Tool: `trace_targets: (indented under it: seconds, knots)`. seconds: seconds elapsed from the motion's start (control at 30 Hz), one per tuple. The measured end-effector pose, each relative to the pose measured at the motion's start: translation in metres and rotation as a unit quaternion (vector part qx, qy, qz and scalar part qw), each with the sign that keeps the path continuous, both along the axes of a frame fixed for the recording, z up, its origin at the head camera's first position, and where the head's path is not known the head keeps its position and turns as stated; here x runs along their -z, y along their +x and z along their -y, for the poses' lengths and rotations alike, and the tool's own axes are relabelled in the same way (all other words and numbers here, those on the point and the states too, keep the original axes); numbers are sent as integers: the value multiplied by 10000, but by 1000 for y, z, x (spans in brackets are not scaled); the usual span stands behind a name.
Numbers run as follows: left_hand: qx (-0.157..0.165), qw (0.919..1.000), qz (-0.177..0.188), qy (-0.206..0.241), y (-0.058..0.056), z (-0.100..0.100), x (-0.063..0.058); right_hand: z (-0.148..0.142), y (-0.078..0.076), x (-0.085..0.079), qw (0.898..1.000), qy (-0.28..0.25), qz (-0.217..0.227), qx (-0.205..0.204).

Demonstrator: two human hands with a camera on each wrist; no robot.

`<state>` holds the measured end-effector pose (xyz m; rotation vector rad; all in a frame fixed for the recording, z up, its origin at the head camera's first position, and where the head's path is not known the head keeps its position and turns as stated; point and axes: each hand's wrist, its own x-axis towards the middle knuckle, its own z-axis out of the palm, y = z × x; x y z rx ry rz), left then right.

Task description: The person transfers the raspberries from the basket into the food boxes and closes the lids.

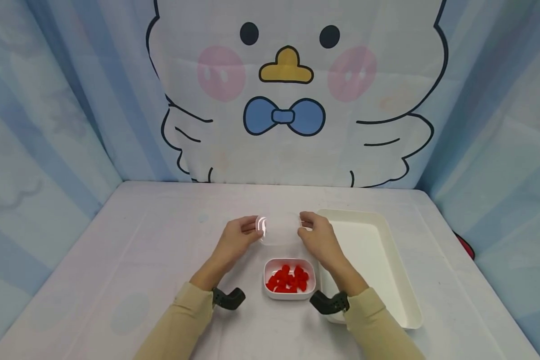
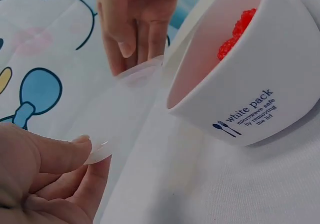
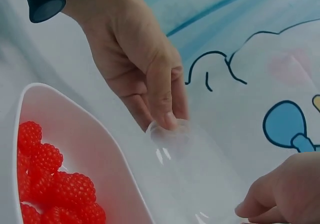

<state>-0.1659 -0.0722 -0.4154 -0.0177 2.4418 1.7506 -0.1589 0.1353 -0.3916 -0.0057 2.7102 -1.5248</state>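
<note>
A clear plastic lid point(image 1: 280, 230) is held between both hands, beyond a small white container point(image 1: 290, 296). My left hand point(image 1: 238, 239) pinches its left end between thumb and fingers. At the other end, my right hand point(image 1: 320, 239) grips the lid's edge; in the left wrist view the right hand's fingers point(image 2: 142, 38) partly go behind the lid. Several red raspberries point(image 1: 289, 280) lie inside the container, which stands open. Blue lettering reading "white pack" shows on the container's wall point(image 2: 270, 98) in the left wrist view.
A cream rectangular tray point(image 1: 387, 260) lies to the right, partly under my right forearm. The table has a pale cloth point(image 1: 130, 260). Behind it hangs a curtain point(image 1: 288, 155) with a cartoon bird, and blue curtains point(image 1: 40, 150) flank both sides.
</note>
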Motion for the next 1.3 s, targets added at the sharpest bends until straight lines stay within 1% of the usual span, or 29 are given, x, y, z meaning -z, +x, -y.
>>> trace_targets:
  seconds: [0.13, 0.23, 0.37, 0.5, 0.67, 0.73, 0.8, 0.93, 1.07, 1.17, 1.3]
  knots:
    - [44, 9999, 9, 162, 0, 2, -3, -4, 0, 0, 9999, -9, -75, 69]
    - [173, 9989, 59, 425, 0, 3, -4, -8, -1, -1, 9999, -117, -61, 36]
    - [387, 9958, 181, 811, 1, 5, -6, -14, -1, -3, 9993, -359, 49, -112]
    - [532, 9940, 254, 923, 3, 7, -8, -23, 1, -4, 9979, -547, 170, -291]
    - [608, 9920, 355, 1048, 5, 10, -10, -31, 4, -6, 9951, -773, 372, -481]
    - [678, 9914, 366, 1055, 5, 12, -10, -33, 5, -6, 9944, -826, 373, -545]
    - [750, 9911, 367, 1032, 5, 14, -10, -34, 6, -7, 9939, -859, 352, -597]
    - [960, 9913, 317, 842, 6, 19, -12, -37, 9, -7, 9915, -953, 282, -835]
    - [1177, 9915, 134, 532, 9, 22, -15, -42, 12, -5, 9888, -1032, 179, -1062]
    - [1277, 9914, -85, 269, 11, 23, -16, -44, 15, -5, 9887, -914, 55, -1189]
    - [1381, 9896, -397, 2, 15, 24, -15, -45, 20, -5, 9908, -549, -60, -1235]
